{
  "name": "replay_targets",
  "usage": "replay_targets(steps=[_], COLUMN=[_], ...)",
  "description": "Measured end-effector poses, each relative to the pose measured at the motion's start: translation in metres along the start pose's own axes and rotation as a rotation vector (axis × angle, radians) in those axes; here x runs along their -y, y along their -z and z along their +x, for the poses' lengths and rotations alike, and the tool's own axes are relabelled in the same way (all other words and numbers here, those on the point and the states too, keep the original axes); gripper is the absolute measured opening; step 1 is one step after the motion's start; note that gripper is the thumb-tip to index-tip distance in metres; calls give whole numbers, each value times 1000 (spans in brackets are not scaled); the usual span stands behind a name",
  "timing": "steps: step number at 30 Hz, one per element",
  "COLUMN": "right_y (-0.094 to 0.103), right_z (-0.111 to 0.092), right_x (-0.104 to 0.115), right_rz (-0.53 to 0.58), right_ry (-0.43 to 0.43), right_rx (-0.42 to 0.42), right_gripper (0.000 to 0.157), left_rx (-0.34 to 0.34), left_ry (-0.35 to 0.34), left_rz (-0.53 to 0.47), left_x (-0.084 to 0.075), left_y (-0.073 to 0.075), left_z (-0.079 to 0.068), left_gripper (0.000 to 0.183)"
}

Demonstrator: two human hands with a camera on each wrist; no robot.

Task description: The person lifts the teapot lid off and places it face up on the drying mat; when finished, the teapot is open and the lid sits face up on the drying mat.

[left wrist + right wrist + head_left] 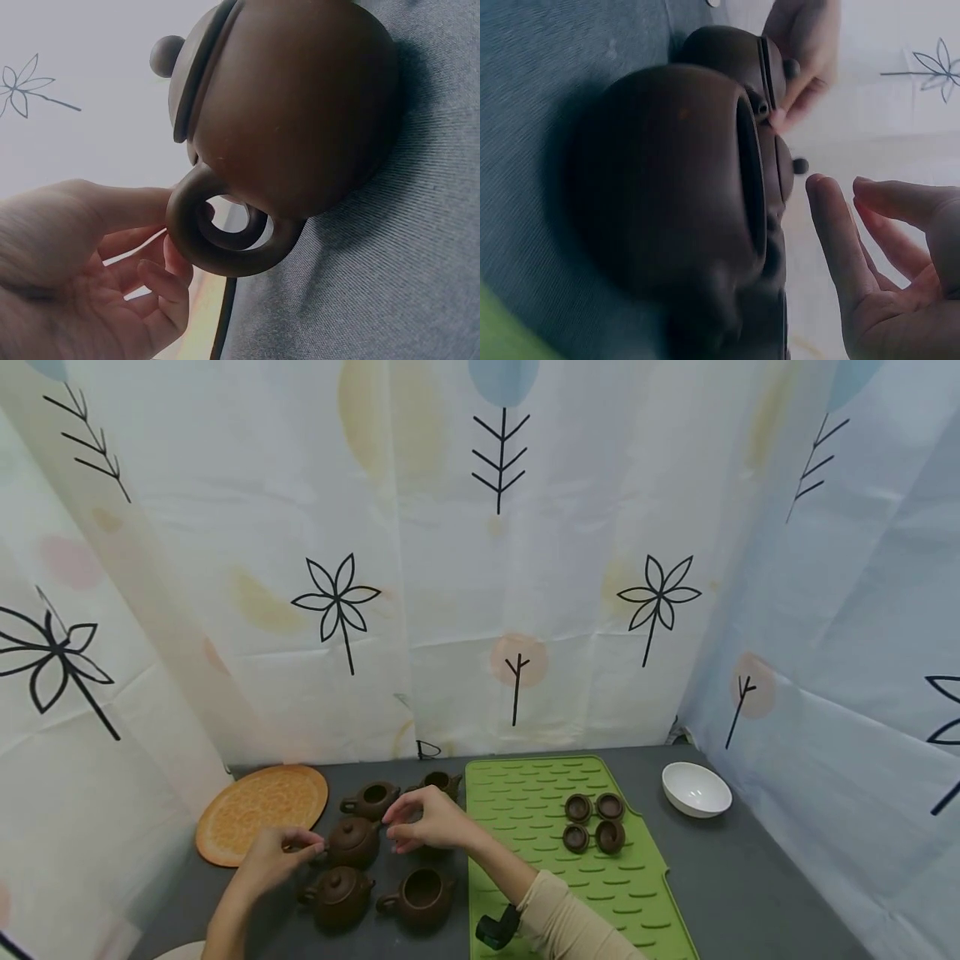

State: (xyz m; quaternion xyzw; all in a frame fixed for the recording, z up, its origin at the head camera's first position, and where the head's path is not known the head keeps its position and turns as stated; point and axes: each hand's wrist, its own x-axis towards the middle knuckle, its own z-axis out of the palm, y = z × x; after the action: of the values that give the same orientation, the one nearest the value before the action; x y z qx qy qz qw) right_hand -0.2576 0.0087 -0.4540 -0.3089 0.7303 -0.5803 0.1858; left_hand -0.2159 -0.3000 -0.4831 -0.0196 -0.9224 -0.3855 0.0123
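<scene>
Brown clay teapots stand in two columns on the grey table. My left hand point(270, 867) pinches the handle of the middle lidded teapot point(354, 843) between thumb and fingers. Closest in the left wrist view is the front lidded teapot point(300, 105), its ring handle overlapping those fingertips. My right hand point(438, 821) hovers beside the middle teapot's spout, thumb and fingers parted around nothing. In the right wrist view, its fingers point(838, 232) appear beyond a lidless teapot point(660, 180). That lidless teapot point(422, 900) stands at front right. Another dark pot is mostly hidden beneath my right hand.
Two lidless teapots, one at back left point(372, 799) and one at back right point(442, 783), stand behind. Several small brown cups point(609, 837) sit on a green ridged mat point(525, 793). A white bowl point(696, 790) is at right, a round tan mat point(262, 810) at left. Patterned curtains point(480, 568) enclose the table.
</scene>
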Motion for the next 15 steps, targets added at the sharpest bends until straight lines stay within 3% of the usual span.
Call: replay_targets(steps=[5,15], right_y=[-16,-38], right_z=[18,43], right_x=[4,2], right_rz=[-19,-17], right_ry=[6,-57], right_rx=[24,-18], right_gripper=[21,21], left_rx=[-10,-6], left_ry=[19,4], left_rz=[-9,20], left_x=[1,2], left_y=[-1,-1], left_z=[1,1], left_gripper=[13,13])
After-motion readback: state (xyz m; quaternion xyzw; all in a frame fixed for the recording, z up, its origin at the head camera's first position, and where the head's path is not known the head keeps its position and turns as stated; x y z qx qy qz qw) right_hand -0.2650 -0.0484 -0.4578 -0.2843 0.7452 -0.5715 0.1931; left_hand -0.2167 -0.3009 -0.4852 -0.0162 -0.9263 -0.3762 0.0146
